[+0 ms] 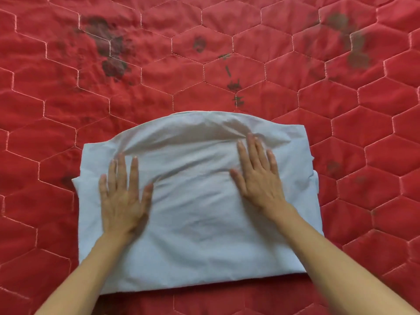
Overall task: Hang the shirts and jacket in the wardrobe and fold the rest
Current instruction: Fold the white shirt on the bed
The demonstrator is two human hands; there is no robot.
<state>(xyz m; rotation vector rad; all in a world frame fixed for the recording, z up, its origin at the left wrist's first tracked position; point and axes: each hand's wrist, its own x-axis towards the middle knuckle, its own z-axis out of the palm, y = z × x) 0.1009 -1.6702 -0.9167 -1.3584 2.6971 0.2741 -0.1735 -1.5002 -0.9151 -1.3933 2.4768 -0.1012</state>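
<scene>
My left grip (123,201) and right grip (259,176) lie flat with fingers straight, clamping nothing, pressing the folded pale-blue cloth (200,242) on the near middle of the red quilt (295,98).

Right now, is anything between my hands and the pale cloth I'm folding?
Nothing visible. The left hand and right hand both lie flat directly on the pale cloth, which rests on the red quilt with nothing else on top.
</scene>
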